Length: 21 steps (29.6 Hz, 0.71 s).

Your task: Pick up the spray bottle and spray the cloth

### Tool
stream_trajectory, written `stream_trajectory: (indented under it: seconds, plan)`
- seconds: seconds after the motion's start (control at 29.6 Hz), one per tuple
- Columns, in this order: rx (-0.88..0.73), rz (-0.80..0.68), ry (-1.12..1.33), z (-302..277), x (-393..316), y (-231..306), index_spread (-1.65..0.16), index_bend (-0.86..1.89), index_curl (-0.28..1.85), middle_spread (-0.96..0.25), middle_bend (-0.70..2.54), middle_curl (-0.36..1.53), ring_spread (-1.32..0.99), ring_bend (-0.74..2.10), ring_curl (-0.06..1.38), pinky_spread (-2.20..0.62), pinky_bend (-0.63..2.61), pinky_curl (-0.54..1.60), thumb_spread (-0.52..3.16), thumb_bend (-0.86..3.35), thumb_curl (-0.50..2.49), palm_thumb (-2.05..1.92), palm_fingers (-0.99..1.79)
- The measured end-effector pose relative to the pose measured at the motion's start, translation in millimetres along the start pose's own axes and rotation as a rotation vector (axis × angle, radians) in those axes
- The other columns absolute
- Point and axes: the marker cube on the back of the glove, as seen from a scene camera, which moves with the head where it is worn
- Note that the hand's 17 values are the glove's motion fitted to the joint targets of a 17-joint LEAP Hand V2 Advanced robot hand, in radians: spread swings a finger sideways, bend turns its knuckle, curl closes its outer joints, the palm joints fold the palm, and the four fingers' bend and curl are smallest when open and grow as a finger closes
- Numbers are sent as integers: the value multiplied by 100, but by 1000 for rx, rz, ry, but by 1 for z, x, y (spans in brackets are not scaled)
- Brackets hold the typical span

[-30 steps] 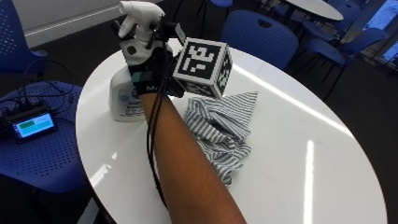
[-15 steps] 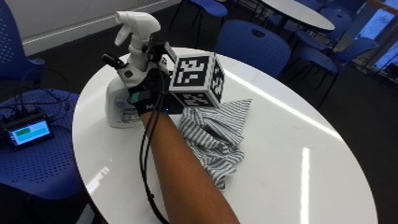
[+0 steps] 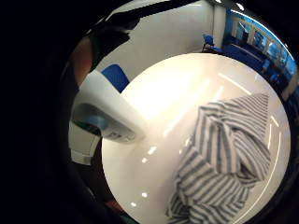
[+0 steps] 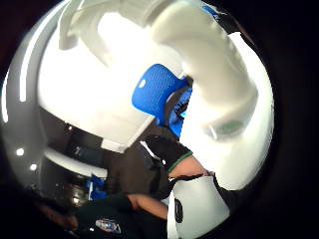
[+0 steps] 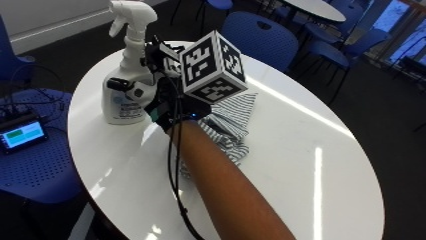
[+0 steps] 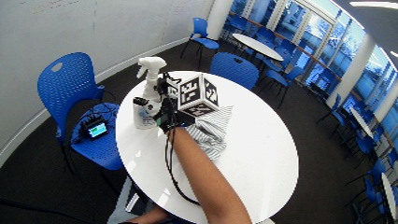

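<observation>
Now the spray bottle [image 5: 128,75] stands upright near the rim of the round white table [image 5: 313,165], base flat on the top, long axis vertical, nozzle pointing away from me and away from the cloth. Over the last second my gloved right hand [image 5: 163,95] has closed in from beside the bottle to right against its neck; the bottle itself seems not to have shifted on the table. I read that as reach ending, grasp starting, lift not yet begun. Fingers: I cannot tell whether they are curled round the neck or only laid against it, since the hand's back hides them in both outside views. The thumb-side palm view is filled by the white trigger head [image 4: 99,30] and the bottle body, so the palm is very close to it. The little-finger-side view shows the bottle's shoulder [image 3: 105,112] close by. Just beside the bottle, under my forearm, lies the striped cloth [image 5: 226,122], crumpled, flat on the table. As I judge it, once lifted the bottle must turn so the nozzle faces the cloth. A blue chair [image 6: 71,77] stands behind the bottle.
</observation>
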Motion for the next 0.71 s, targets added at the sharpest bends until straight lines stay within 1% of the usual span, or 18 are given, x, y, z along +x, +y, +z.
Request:
stream_trajectory:
  seconds: [0.2,0.51,0.61,0.71]
  plan:
    - [-7,-93,139,-28,-7,18,-35,11,28,-6,29,38,-6,47,34,21,44,34,91,-5,35,38,32]
    - [-49,-385,337,-48,-44,67,-40,14,27,-4,28,37,-3,45,33,24,37,32,97,-4,33,33,38]
    - [-62,-452,367,-56,-53,83,-41,14,27,-4,27,36,-3,45,33,24,35,32,98,-4,32,31,39]
    - [-82,-486,370,-63,-58,97,-42,14,27,-4,27,36,-3,45,33,25,34,32,99,-4,31,29,41]
